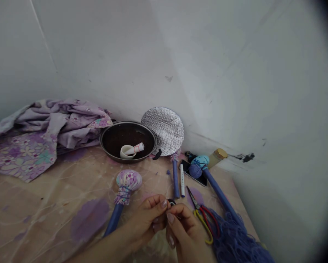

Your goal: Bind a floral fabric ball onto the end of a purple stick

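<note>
My left hand (151, 215) and my right hand (184, 226) meet at the front middle, thumbs and fingers pinched together. What they pinch is too small or hidden to make out. A small dark round object (172, 201) shows just behind the fingertips; whether they touch it I cannot tell. Left of my hands lies a blue stick with a floral cloth-wrapped head (129, 180), bound with blue cord. Scissors (198, 208) with red and yellow handles lie right of my right hand, beside a heap of blue-purple yarn (235, 237).
A black pan (109, 155) holds a white cup (125, 152); a silvery disc (164, 128) leans on the wall. Floral fabric (43, 142) is heaped left. Toward the right are a marker (182, 180), two more wrapped sticks, a yarn ball (195, 170), a phone (202, 180) and a gold-lidded jar (218, 156).
</note>
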Demonstrator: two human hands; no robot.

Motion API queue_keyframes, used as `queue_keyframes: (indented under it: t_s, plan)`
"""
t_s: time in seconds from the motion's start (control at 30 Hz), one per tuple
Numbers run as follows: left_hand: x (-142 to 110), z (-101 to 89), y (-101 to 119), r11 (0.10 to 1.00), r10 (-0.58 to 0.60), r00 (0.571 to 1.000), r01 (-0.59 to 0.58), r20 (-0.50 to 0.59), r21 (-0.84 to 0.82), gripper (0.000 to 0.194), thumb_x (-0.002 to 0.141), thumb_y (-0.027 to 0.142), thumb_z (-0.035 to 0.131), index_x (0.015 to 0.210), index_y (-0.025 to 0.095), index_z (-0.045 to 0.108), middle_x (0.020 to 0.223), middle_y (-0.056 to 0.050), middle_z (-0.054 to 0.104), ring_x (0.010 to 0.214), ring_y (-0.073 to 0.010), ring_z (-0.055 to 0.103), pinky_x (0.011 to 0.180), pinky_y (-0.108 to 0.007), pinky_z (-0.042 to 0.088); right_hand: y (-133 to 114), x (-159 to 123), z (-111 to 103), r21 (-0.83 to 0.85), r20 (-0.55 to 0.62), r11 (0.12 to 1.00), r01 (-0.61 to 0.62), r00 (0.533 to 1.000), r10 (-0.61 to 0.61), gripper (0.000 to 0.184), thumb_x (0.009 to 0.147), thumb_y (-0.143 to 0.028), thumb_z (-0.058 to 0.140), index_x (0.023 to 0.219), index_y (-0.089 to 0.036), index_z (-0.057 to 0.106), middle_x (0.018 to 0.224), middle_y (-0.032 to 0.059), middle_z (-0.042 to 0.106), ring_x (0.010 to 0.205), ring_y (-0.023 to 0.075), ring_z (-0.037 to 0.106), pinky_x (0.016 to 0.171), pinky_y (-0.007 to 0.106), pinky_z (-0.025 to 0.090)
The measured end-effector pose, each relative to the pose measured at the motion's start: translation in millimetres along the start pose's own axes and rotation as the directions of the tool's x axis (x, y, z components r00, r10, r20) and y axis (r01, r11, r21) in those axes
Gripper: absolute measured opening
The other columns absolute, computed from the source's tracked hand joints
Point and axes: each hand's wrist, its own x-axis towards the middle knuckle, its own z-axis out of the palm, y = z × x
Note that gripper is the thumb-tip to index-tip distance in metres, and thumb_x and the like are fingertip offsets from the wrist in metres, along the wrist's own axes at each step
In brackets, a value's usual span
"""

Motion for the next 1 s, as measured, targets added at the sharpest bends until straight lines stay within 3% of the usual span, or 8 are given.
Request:
queue_keyframes:
  t_s: [0.57,1.0]
  plan:
    - [-2.1,-0.7,1.4,1.000,0.014,1.000,-0.014,0.012,0.020,0.035,0.066,0.038,0.075,0.063,0.015,0.049,0.046,0.010,0.033,0.041,-0.0023,0.020,0.043,-0.018,0.012,-4.8,-0.7,4.0,-0.153,-0.022,0.988,0.024,0.999,-0.028,0.025,0.078,-0.041,0.067,0.074,-0.017,0.058,0.051,-0.0065,0.048,0.038,0.0043,0.039,0.037,0.016,0.036]
    - [-2.7,-0.7,2.5,1.000,0.020,1.000,-0.020,-0.005,0.024,0.036,0.066,0.038,0.075,0.063,0.015,0.048,0.046,0.010,0.034,0.041,-0.0024,0.020,0.043,-0.018,0.012,-5.9,0.4,5.7,-0.154,-0.022,0.987,0.038,0.999,-0.042,0.026,0.077,-0.041,0.067,0.072,-0.018,0.058,0.049,-0.0069,0.046,0.036,0.0050,0.039,0.035,0.017,0.035]
